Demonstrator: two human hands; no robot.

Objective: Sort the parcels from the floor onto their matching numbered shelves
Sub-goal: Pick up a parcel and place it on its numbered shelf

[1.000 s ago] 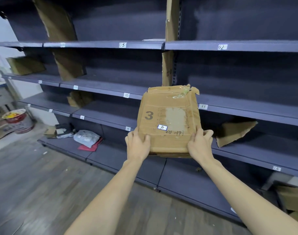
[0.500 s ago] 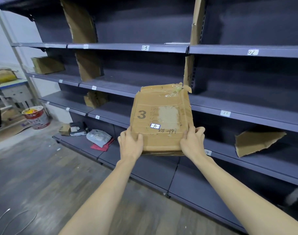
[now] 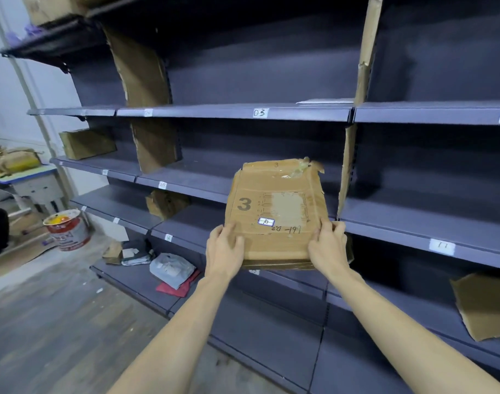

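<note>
Cardboard parcel (image 3: 274, 211) with a small "10" sticker sits up in front of the shelves, left hand (image 3: 224, 251) and right hand (image 3: 327, 245) gripping its bottom corners. Not shelved yet; a grey bag (image 3: 172, 270) looks still unsorted.

2 hands (image 3: 224, 251) (image 3: 327, 247), 1 held parcel (image 3: 276, 211), 1 shelved box (image 3: 86, 143), 1 bucket (image 3: 68, 230)

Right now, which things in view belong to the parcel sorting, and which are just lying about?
Job:
- flat cardboard parcel, printed 3, sticker reading 10
- left hand and right hand gripping its lower corners
- shelf tags 03, 09, 11
- grey bagged parcel on the bottom shelf

Lying about:
- paint bucket
- torn cardboard scrap
- desk
</note>
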